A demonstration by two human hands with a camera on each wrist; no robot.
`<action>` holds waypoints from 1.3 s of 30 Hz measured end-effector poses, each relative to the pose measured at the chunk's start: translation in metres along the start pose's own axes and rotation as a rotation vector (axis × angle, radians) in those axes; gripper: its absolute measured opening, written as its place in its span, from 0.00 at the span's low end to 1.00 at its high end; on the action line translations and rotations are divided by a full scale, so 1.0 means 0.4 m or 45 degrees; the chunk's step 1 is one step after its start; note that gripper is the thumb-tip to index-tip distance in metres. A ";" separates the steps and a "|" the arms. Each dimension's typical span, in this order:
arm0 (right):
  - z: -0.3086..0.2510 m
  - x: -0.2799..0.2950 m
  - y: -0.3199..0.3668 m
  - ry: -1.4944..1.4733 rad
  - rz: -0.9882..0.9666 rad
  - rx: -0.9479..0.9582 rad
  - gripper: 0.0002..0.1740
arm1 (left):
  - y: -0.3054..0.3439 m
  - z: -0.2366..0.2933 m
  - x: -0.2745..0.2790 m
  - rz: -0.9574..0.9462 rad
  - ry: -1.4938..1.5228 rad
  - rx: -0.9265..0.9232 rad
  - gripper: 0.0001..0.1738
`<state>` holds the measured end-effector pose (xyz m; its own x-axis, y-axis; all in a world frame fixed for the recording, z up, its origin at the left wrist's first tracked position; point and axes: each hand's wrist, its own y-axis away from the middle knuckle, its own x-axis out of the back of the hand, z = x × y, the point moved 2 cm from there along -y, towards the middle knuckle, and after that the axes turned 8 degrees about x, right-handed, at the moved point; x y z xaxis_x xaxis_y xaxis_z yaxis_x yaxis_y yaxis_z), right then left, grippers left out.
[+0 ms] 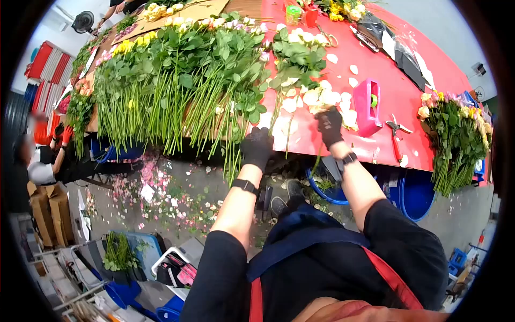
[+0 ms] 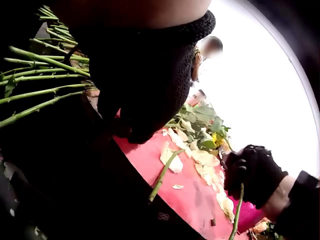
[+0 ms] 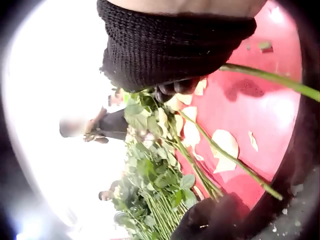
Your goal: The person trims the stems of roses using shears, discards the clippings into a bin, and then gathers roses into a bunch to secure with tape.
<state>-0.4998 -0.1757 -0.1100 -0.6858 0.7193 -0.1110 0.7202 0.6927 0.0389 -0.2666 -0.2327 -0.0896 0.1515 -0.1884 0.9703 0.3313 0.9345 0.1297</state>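
My right hand [image 1: 330, 126], in a black glove, grips a cream rose [image 1: 322, 96] over the red tabletop [image 1: 375, 139]. The rose's green stem [image 3: 270, 77] sticks out below that hand, and shows in the left wrist view too. My left hand [image 1: 257, 146], also gloved in black, is at the table's front edge beside the long row of stems; its fingertips are hidden in the head view, and I cannot tell whether they hold anything. A loose stem [image 2: 167, 175] lies between the hands, its end over the edge. Cream petals [image 1: 289, 104] are scattered around it.
A wide row of roses [image 1: 182, 80] covers the table's left part. Right of my hand stand a pink tape dispenser [image 1: 369, 107], red-handled pruning shears [image 1: 397, 142] and a rose bunch [image 1: 456, 139]. Blue buckets [image 1: 418, 196] stand below. Another person [image 1: 45, 155] works at left.
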 end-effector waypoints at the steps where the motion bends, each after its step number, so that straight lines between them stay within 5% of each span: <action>1: -0.016 0.032 -0.012 0.010 0.059 0.176 0.03 | 0.007 0.009 0.017 -0.016 0.007 -0.022 0.17; 4: -0.071 0.040 -0.020 0.165 0.064 -0.037 0.10 | 0.028 0.033 0.037 -0.053 0.235 -0.011 0.17; 8: 0.049 -0.036 -0.155 0.107 0.025 -0.062 0.13 | 0.030 0.065 0.017 0.051 0.582 -0.053 0.21; 9: 0.136 -0.042 -0.211 0.551 0.026 0.040 0.13 | 0.029 0.073 0.030 0.043 0.663 -0.054 0.21; 10: 0.189 -0.060 -0.239 1.040 -0.117 0.362 0.13 | 0.024 0.085 0.049 -0.126 0.663 0.046 0.18; 15: 0.191 -0.091 -0.226 1.613 -0.401 0.616 0.17 | -0.003 0.098 0.038 -0.814 1.657 0.278 0.10; 16: 0.153 -0.087 -0.232 1.349 -0.371 0.307 0.16 | -0.006 0.107 0.048 -0.883 1.733 0.328 0.10; 17: 0.196 -0.074 -0.252 1.420 -0.528 0.560 0.12 | -0.014 0.113 0.063 -0.942 1.808 0.368 0.11; 19: 0.051 -0.075 -0.178 -0.346 -0.170 -0.403 0.09 | -0.024 0.110 0.087 -1.071 1.915 0.466 0.11; 21: -0.019 -0.069 -0.161 -0.674 -0.199 -0.848 0.11 | -0.029 0.111 0.089 -1.054 2.035 0.441 0.10; 23: -0.047 -0.070 -0.171 -0.780 -0.536 -0.985 0.11 | -0.033 0.111 0.073 -1.125 1.819 0.409 0.12; 25: -0.047 -0.089 -0.162 -0.401 -0.421 -0.667 0.11 | -0.043 0.121 0.068 -1.179 1.708 0.396 0.13; 27: -0.023 -0.095 -0.167 -0.460 -0.340 -0.611 0.08 | -0.050 0.151 0.063 -1.223 1.711 0.417 0.14; 28: -0.023 -0.087 -0.170 -0.351 -0.327 -0.491 0.07 | -0.057 0.176 0.063 -1.056 1.882 0.419 0.16; 31: -0.009 -0.030 -0.171 0.033 -0.343 -0.187 0.08 | -0.101 0.183 0.069 -1.173 1.559 0.537 0.17; 32: 0.002 -0.008 -0.182 0.287 -0.468 0.232 0.08 | -0.106 0.185 0.050 -1.193 1.599 0.538 0.16; 35: 0.036 0.002 -0.175 -0.467 -0.168 -0.505 0.09 | -0.105 0.182 -0.017 -1.194 1.778 0.532 0.22; 38: 0.067 0.005 -0.173 -0.156 -0.310 -0.252 0.09 | -0.108 0.214 0.004 -0.456 1.296 0.381 0.30; 39: -0.024 -0.028 -0.143 -0.077 -0.203 -0.225 0.09 | -0.125 0.239 0.055 -0.210 1.135 0.157 0.38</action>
<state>-0.5343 -0.2228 -0.1016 -0.7779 0.5994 -0.1885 0.5704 0.7995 0.1883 -0.3688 -0.2545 -0.0553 0.7910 -0.4379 0.4273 0.3187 0.8911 0.3232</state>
